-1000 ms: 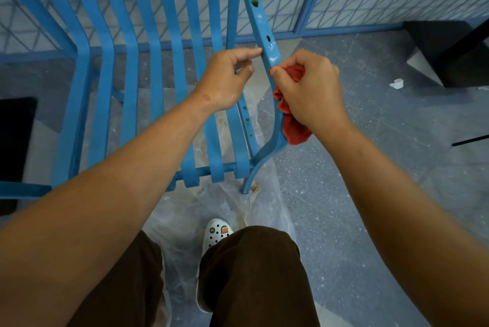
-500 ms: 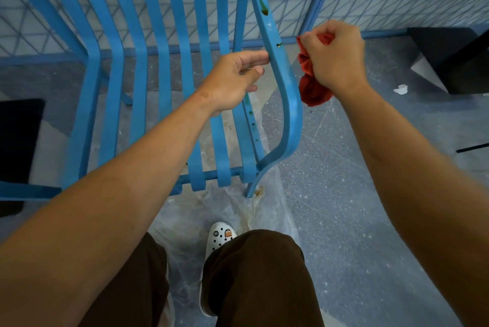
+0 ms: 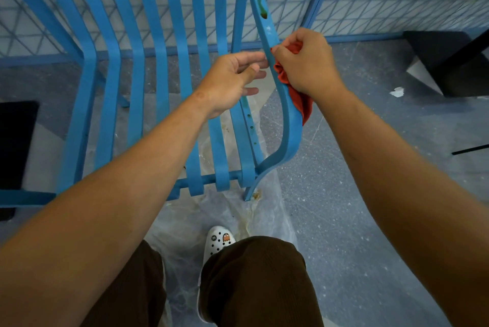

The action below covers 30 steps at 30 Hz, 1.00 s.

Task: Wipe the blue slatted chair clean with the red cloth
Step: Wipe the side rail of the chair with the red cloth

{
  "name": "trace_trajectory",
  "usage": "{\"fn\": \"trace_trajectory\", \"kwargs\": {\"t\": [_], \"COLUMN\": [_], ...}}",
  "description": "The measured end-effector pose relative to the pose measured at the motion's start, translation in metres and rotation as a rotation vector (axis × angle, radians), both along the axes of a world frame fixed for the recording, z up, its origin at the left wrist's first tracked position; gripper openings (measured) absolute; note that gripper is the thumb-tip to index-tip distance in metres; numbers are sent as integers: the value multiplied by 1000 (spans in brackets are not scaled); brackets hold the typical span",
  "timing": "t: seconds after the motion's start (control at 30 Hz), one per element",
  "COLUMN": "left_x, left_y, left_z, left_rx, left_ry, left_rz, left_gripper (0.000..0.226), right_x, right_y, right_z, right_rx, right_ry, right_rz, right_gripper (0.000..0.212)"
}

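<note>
**Right hand back down on the chair's side rail**

Since half a second ago, the right hand (image 3: pixel 308 66) has dropped from above the rail and now presses the bunched red cloth (image 3: pixel 296 93) against the outer face of the blue slatted chair (image 3: pixel 137 67), on its rightmost curved rail (image 3: pixel 288 120). Its fingers are curled around the cloth, which hangs below the hand. Left hand (image 3: pixel 232 80) sits just across the rail, fingers extended and loosely spread, fingertips touching the rail's inner edge. Dark stains mark the rail above both hands. Clear plastic sheeting (image 3: pixel 227 215) lies under the chair, below the hands. A white clog (image 3: pixel 218 240) nearer the viewer carries small charms; one reads "m". A white scrap (image 3: pixel 397 91) lies on the floor right of the right hand.
</note>
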<state>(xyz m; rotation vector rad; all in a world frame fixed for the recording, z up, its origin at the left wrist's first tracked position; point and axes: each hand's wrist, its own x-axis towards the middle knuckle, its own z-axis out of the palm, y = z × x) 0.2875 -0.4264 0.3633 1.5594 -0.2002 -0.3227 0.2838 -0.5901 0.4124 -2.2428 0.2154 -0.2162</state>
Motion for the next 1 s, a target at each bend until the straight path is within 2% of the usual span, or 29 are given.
{"fn": "trace_trajectory", "kwargs": {"t": [0.27,0.6,1.0], "left_x": [-2,-3,-2], "left_y": [-7,-3,-2], "left_z": [3,15,17], "left_rx": [-87,-208,-244], "left_ry": [101,207,256], "left_rz": [54,15,26], "left_gripper": [34,40,50], "right_x": [31,-33,45], "right_y": [13,0,14], "right_z": [7,-6,-1], "right_rx": [22,30,50], "right_ry": [-78,-37,-36], "right_rz": [-66,-57,-94], "right_gripper": [12,13,17]}}
